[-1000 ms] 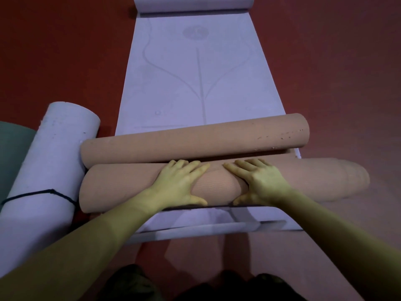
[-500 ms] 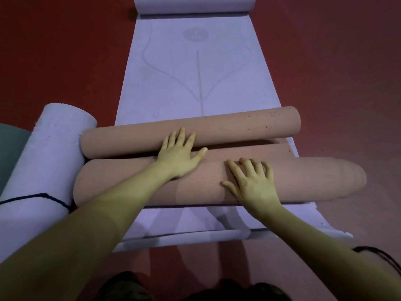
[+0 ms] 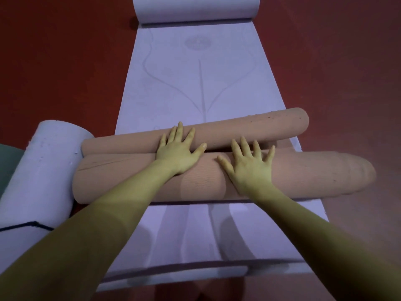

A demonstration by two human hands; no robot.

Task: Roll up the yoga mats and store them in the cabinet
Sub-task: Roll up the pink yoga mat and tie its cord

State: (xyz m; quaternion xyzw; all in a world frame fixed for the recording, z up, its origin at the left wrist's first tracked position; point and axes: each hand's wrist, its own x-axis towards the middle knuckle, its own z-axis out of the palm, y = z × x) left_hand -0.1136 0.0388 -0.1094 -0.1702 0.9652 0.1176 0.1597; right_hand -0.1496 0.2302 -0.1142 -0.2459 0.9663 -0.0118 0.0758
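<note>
Here, two hands [image 3: 217,161], two tan rolls [image 3: 303,172]

Red floor [image 3: 65,61] all round; dark green surface [image 3: 8,161] at left edge.

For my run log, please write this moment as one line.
left hand: flat on pink rolls | right hand: flat on near pink roll | lavender mat: under rolls, far end curled
</note>
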